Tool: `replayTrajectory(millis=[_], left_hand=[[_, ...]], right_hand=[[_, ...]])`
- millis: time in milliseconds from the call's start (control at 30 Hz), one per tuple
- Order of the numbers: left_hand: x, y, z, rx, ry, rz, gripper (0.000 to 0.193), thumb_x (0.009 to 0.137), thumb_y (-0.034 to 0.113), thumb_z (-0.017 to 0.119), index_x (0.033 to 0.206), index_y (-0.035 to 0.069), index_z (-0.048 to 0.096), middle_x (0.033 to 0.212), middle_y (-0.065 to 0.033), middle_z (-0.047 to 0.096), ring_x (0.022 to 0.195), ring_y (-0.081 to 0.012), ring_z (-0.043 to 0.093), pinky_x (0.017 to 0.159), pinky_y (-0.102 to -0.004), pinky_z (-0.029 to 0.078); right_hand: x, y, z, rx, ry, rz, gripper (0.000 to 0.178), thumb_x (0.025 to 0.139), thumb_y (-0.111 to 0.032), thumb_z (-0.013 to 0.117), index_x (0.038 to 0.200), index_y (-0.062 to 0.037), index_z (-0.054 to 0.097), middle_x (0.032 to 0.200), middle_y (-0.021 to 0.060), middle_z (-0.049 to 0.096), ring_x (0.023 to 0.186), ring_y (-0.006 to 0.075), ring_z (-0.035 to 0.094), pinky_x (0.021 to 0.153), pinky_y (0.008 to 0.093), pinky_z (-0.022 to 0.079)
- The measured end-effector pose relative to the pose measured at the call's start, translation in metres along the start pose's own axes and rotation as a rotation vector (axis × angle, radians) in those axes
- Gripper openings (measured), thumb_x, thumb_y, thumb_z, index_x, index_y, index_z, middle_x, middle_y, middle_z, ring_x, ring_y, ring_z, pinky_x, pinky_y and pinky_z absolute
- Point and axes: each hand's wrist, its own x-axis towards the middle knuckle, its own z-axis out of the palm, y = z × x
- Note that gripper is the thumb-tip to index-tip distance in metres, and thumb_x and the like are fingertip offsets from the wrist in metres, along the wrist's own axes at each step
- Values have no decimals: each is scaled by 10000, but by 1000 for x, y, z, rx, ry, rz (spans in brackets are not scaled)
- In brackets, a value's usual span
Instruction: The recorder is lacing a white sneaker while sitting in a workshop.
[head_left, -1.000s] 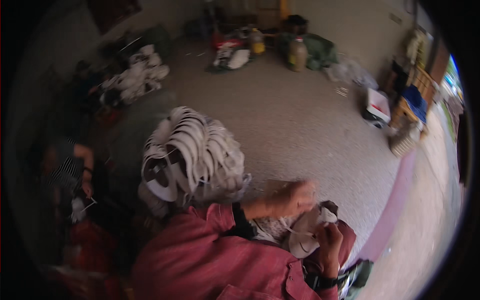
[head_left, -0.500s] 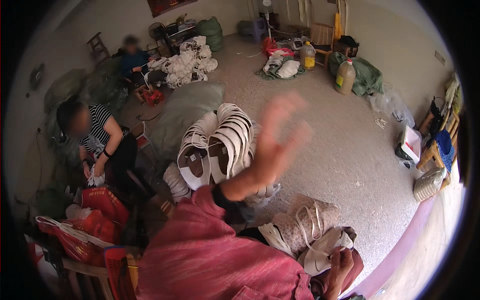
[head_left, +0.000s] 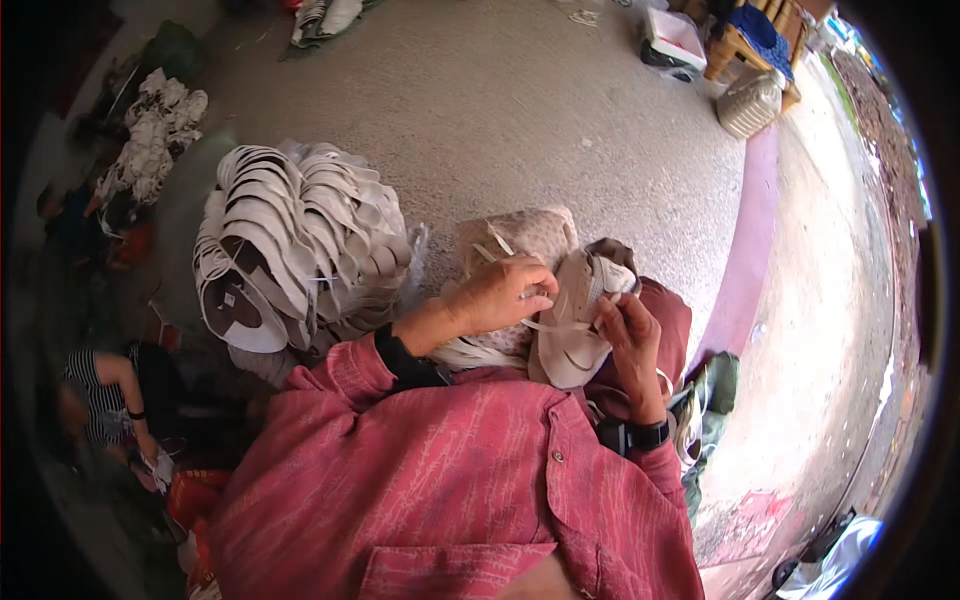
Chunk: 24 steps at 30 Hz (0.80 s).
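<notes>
A pale beige and white shoe upper (head_left: 568, 350) rests on my lap, tilted, with its dark-lined opening at the far end. A flat white shoelace (head_left: 560, 326) crosses it between my hands. My left hand (head_left: 510, 290) is closed in a pinch just left of the shoe, with the lace running by its fingertips. On the shoe's right side, my right hand (head_left: 630, 335) has thumb and fingers pinched at the edge of the upper; the exact grip is partly hidden. Beneath my left hand lies a dotted pinkish cloth (head_left: 530, 232), with a bunch of white laces (head_left: 480, 355) beside it.
A large stack of white shoe uppers (head_left: 300, 240) stands to my left. Farther left a co-worker in a striped top (head_left: 105, 385) sits, near a far white heap (head_left: 150, 140). A plastic jug (head_left: 750, 105) and a bamboo chair (head_left: 735, 50) stand far right, by the pink doorway strip (head_left: 745, 240).
My left hand has come down from a raised, spread pose to the shoe and closed. My right hand stays at the shoe. The view has swung right and downward.
</notes>
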Motion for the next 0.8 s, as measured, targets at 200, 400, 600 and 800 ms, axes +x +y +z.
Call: replayTrajectory(millis=[200, 400, 600, 800], left_hand=[[4, -1, 7, 138, 46, 24, 177, 790, 121, 725, 914, 38, 630, 911, -107, 620, 919, -304, 600, 819, -384, 481], [13, 4, -7, 232, 165, 38, 167, 782, 136, 736, 887, 45, 643, 927, -98, 622, 918, -301, 589, 821, -387, 466], [10, 10, -2, 438, 4, 58, 242, 706, 258, 802, 748, 73, 651, 884, -70, 576, 905, -275, 569, 806, -385, 446], [3, -4, 8, 562, -79, 144, 262, 672, 264, 803, 689, 75, 622, 863, -57, 552, 944, -251, 558, 860, -392, 415]], right_hand=[[-4, 0, -4, 30, 11, 36, 112, 981, -124, 595, 994, -20, 636, 786, -35, 598, 694, 31, 505, 614, 185, 413], [-4, 3, -2, 48, 27, -13, 99, 984, -106, 582, 1019, -24, 625, 791, -34, 595, 702, 28, 509, 616, 183, 418], [1, 6, 2, 109, 8, 8, 108, 990, -121, 576, 1018, -33, 630, 782, -41, 587, 682, 24, 499, 591, 184, 401], [-3, 0, -1, 102, 14, 14, 123, 992, -133, 576, 1012, -22, 625, 784, -40, 587, 689, 28, 505, 603, 188, 413]])
